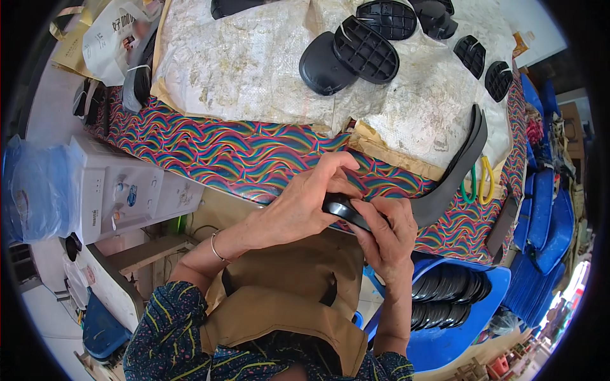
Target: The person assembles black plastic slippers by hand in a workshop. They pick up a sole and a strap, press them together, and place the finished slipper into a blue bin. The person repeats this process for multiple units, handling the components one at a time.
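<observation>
A glossy black curved piece, which looks like a shoe heel, is held between my two hands in front of the table edge. My left hand grips its left end, with the index finger arched above it. My right hand pinches the other end with thumb and fingers; part of the piece is hidden by them. Just beyond my right hand, long dark strips lie bent over the patterned tablecloth. Farther back, black heel pieces with gridded undersides rest on a stained white woven sheet.
Scissors with green and yellow handles lie at the table's right. Below, a blue bin holds rows of stacked black pieces. A white water dispenser stands at the left. Blue trays are stacked at the far right.
</observation>
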Demonstrator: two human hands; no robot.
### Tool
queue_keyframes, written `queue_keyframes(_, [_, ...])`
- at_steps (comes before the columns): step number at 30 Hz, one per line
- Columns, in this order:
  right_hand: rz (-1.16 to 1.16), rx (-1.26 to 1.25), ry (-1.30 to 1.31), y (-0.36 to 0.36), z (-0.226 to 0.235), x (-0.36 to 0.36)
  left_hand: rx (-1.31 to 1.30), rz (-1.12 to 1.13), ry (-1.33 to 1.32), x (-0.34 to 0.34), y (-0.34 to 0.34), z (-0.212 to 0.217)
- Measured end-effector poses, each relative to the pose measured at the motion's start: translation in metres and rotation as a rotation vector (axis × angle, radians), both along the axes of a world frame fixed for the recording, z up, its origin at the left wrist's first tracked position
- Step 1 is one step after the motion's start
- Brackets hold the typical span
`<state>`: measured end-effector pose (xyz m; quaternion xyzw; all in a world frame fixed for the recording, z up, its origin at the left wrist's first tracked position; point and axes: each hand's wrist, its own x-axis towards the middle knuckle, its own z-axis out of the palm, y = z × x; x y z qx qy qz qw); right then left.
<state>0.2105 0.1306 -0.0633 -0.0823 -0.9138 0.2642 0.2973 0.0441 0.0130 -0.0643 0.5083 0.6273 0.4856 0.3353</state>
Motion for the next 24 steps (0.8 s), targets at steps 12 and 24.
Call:
queue_keyframes(12, [0.056,0.057,-0.125,-0.002,0.004,-0.008,0.115,0.084,-0.044,0.001,0.004,-0.009])
queue_keyframes(24, [-0.032,-0.072,-0.031,0.005,-0.002,-0.014,0.302,0.16,0.025,-0.012,-0.007,-0.009])
